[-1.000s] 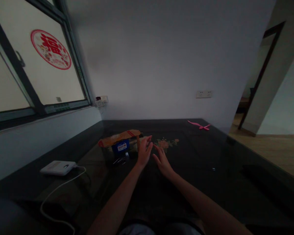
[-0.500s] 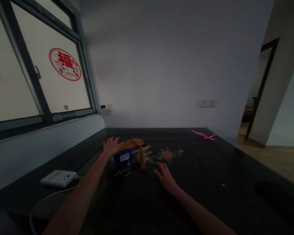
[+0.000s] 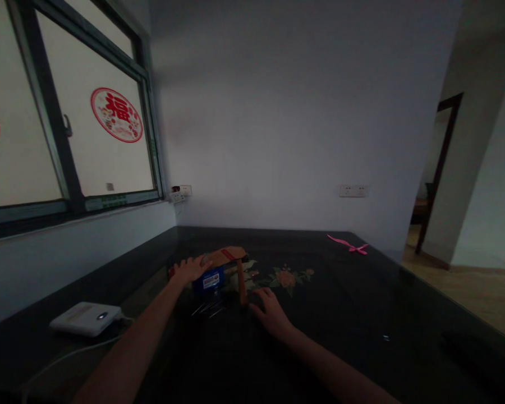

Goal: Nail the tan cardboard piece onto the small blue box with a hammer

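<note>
My left hand [image 3: 189, 270] lies over the left part of a flat wooden piece [image 3: 228, 255] with a red band, its fingers bent down around it. Under that piece stands a blue box [image 3: 210, 281] with a white label. A wooden handle [image 3: 241, 286], perhaps a hammer's, points toward me from beneath the piece's right end; its head is mostly hidden. Just right of the handle's near end is my right hand [image 3: 271, 314], open, thumb and fingers apart, holding nothing. Several thin metal pins or nails [image 3: 208, 308] lie before the box.
A white power bank [image 3: 86, 318] with a cable lies at the left on the dark table [image 3: 320, 365]. A pink ribbon-like item [image 3: 351, 247] is at the far right. A tiny shiny bit [image 3: 386, 338] lies nearer. Wall and window border the table.
My left hand's raised fingers have come down onto the wooden piece. My right hand has moved left, closer to the wooden handle. The camera view has shifted slightly.
</note>
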{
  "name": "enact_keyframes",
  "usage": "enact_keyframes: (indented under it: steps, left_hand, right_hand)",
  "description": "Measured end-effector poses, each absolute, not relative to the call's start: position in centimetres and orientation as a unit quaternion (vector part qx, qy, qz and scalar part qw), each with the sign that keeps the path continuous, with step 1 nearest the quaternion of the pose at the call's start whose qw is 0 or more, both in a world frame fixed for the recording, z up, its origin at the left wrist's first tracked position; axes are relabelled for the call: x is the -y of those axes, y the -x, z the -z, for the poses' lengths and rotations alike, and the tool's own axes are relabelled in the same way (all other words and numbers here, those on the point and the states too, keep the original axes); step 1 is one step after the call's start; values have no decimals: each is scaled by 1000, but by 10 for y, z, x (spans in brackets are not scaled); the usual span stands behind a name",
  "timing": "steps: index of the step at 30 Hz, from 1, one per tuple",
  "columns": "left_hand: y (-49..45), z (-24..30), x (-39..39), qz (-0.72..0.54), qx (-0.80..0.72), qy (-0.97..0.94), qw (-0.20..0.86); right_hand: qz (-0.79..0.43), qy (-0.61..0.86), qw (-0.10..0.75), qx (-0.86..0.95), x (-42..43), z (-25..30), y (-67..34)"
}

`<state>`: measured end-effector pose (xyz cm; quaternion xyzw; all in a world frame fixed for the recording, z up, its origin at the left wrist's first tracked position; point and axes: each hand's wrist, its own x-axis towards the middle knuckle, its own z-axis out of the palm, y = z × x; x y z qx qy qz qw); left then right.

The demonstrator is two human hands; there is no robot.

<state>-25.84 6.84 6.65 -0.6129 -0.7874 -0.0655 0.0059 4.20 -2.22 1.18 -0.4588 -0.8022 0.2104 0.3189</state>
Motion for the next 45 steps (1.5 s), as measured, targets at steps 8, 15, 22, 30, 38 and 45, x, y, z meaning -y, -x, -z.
enact_keyframes:
  steps: [8,15,22,30,38,45]
  left_hand:
    - [258,-66,-66,69,763,642,12]
    - [262,-63,-70,81,763,642,-5]
    - [269,-61,-79,55,757,650,-42]
    - [266,-60,-77,48,760,647,-33]
    - [266,-62,-76,51,756,652,-25]
    - [256,-62,-80,48,750,659,-24]
  right_hand:
    - [-166,530,234,798,-39,-24,16]
    - [-122,572,174,792,-64,-17,43]
    - [-81,586,145,793,-75,-19,54]
    - [-52,582,115,804,-78,-22,39]
    - [-28,592,106,798,-55,-17,-25]
    - [-17,623,98,776,-16,-18,-96]
